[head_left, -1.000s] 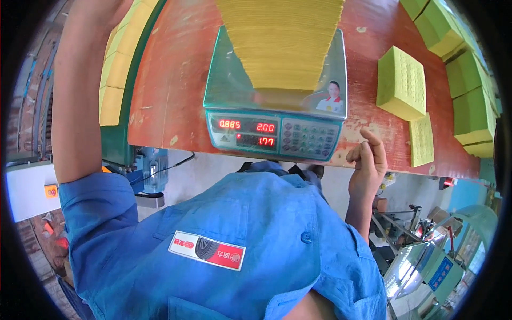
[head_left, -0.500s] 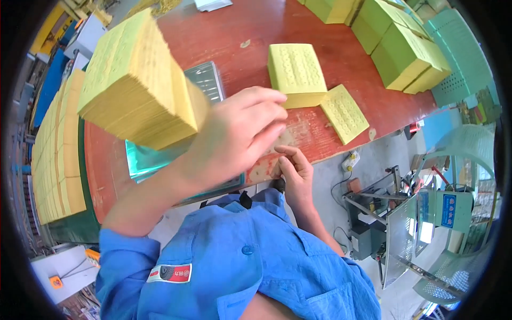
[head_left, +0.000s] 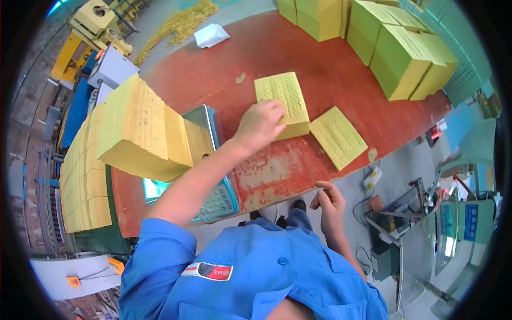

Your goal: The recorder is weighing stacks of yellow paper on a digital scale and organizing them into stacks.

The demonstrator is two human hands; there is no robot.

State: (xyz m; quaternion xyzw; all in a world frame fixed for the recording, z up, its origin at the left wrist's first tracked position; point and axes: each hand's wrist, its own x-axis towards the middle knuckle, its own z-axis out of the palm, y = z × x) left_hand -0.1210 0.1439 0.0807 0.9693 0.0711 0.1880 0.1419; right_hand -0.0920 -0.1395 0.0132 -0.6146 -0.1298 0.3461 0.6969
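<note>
My left hand (head_left: 261, 121) reaches across the table to a short stack of yellow paper (head_left: 282, 88). Its fingers are bent together over the stack's near left edge, partly hiding what they grip. My right hand (head_left: 330, 202) hangs off the table's front edge, fingers loosely curled and index finger apart, holding nothing visible. A thin pad of embossed yellow paper (head_left: 339, 138) lies right of the short stack. On a teal-edged weighing scale (head_left: 217, 205) stands a tall, leaning stack of yellow paper (head_left: 146, 133); my left forearm passes in front of the scale.
Large yellow paper blocks (head_left: 400, 58) line the table's far right. More paper stacks (head_left: 88, 176) stand at the left. A white crumpled sheet (head_left: 211, 36) lies at the far edge of the red table (head_left: 266, 184). A metal-framed machine (head_left: 421, 256) stands on the floor at right.
My left hand has come down onto the short stack's near left edge from the space beside it. My right hand has shifted rightward and lower in view. The view itself has moved.
</note>
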